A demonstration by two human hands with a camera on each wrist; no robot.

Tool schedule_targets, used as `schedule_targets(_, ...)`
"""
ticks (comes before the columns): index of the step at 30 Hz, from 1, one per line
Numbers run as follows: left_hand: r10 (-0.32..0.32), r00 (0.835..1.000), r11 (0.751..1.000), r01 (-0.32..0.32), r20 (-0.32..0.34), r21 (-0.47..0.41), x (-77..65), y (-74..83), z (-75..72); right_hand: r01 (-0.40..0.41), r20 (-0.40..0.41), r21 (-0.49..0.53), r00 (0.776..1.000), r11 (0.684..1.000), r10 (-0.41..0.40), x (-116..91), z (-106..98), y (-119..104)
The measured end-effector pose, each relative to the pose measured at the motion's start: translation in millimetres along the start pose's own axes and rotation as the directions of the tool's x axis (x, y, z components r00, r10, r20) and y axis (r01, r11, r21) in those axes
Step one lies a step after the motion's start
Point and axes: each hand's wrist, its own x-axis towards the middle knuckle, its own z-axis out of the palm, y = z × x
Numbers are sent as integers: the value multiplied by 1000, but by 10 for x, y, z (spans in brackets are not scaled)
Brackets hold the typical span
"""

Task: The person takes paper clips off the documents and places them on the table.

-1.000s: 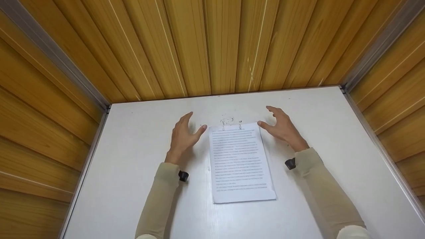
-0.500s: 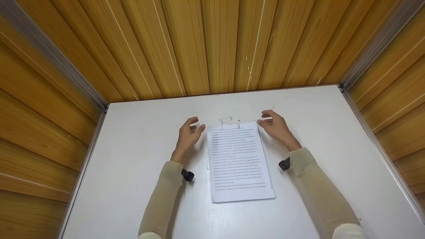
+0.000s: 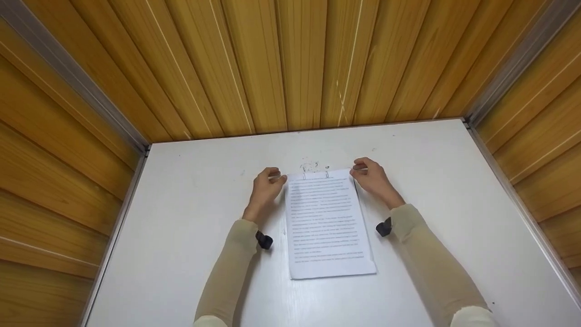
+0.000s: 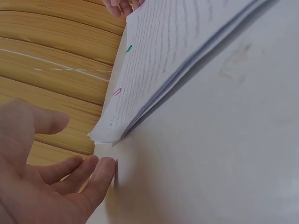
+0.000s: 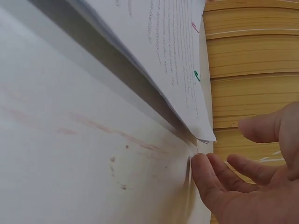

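Observation:
A stack of printed paper lies on the white table, with two paper clips on its far edge. My left hand is at the stack's far left corner. In the left wrist view its fingertips rest on the table just beside the slightly raised corner, with the thumb above and apart. My right hand is at the far right corner. Its fingertips touch the table under that corner, thumb clear of the paper. A pink clip and a green clip show.
Wooden slat walls close the table in at the back and on both sides, with metal corner strips. Faint scuff marks sit just beyond the paper. Bare white surface stretches on either side of the stack.
Both hands have come down and inward from hovering with spread fingers to the stack's two far corners, fingers now curled against the table. The paper has stayed in place.

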Motion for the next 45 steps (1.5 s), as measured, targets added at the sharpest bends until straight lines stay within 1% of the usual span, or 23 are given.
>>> schedule_targets(5, -29, 1000, 999, 29, 11, 13, 3, -3, 41, -31, 4, -20, 999, 999, 31, -2, 50, 26)
schedule_targets(11, -71, 997, 996, 68, 37, 62, -19, 17, 52, -35, 12, -49, 999, 998, 35, 0, 57, 23)
schedule_targets(15, -99, 995, 992, 96, 27, 84, -13, 32, 61, -41, 16, -53, 999, 998, 42, 4, 52, 11)
schedule_targets(18, -96, 995, 991, 95, 12, 98, 3, 38, 76, -43, 10, -56, 999, 997, 44, 6, 52, 1)
schedule_targets(22, -65, 998, 992, 66, -7, 111, 24, 28, 100, -52, 8, -41, 999, 998, 53, 6, 55, -8)
schedule_targets(27, -14, 1000, 997, 16, -28, 79, 48, 3, 108, -88, 10, 4, 996, 996, 87, 17, 63, -5)
schedule_targets(29, -5, 999, 998, 7, -31, 60, 49, -5, 109, -105, 19, 34, 994, 994, 104, 19, 68, -3)
schedule_targets(36, -34, 999, 999, 34, -28, 12, 34, -36, 134, -147, 47, 112, 989, 983, 142, 14, 87, 21)
schedule_targets(38, -36, 999, 999, 35, -20, -3, 28, -42, 136, -160, 63, 154, 986, 975, 151, 14, 91, 25)
schedule_targets(42, -31, 1000, 999, 31, 2, -38, 5, -50, 131, -187, 90, 253, 981, 949, 170, 13, 84, 24)
schedule_targets(45, -33, 999, 996, 34, 14, -83, -16, -67, 131, -195, 88, 305, 980, 932, 176, 5, 73, 16)
